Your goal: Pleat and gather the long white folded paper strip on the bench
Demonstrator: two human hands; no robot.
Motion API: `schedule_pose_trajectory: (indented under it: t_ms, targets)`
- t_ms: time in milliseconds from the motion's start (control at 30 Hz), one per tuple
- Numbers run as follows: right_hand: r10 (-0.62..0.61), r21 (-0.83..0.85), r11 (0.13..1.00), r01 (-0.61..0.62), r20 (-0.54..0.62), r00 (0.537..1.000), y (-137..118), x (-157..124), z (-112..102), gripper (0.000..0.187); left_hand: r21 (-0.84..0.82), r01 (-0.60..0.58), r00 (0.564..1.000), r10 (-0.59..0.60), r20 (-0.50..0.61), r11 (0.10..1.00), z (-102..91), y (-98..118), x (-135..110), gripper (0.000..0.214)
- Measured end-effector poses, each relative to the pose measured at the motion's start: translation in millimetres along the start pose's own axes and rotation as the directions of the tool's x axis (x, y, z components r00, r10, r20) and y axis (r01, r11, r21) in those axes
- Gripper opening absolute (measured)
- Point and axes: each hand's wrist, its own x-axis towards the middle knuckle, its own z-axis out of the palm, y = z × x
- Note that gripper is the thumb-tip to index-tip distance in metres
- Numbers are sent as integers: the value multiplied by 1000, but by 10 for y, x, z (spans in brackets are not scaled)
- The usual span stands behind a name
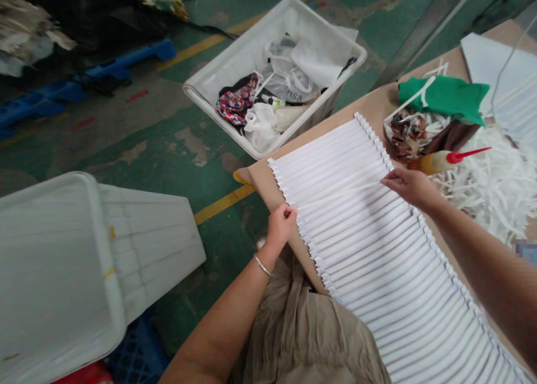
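Observation:
A narrow white strip [342, 195] is stretched across a long row of overlapping white paper sheets [398, 261] laid out on the brown-topped table. My left hand [282, 223] pinches the strip's near-left end at the left edge of the row. At the row's right edge, my right hand [405, 185] pinches the other end between thumb and fingers. Small folded tabs line both sides of the sheets. Close to my right hand lies a glue bottle [436, 161] with a red pointed nozzle, beside a heap of loose white strips [495, 177].
A white bin [272, 143] holding bags and cloth stands beyond the table [268, 185]. Another large white bin [100, 250] is at left. A green cloth bundle [457, 99] lies at the table's far right. A blue pallet [84, 88] sits on the floor.

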Motion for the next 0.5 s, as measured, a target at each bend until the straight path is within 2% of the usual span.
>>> schedule_pose_trajectory:
  t_ms: [67, 200, 500]
  targets:
    - [74, -50, 996, -77, -49, 996, -33, 184, -41, 23, 5, 0, 999, 0, -37, 1000, 18, 4, 125, 19]
    - [109, -56, 992, -113, -65, 992, -75, 465, -48, 19, 49, -26, 998, 29, -58, 998, 49, 35, 306, 16]
    - [158, -113, 979, -171, -115, 981, -180, 717, 52, 15, 189, -4, 995, 22, -94, 982, 65, 108, 390, 15]
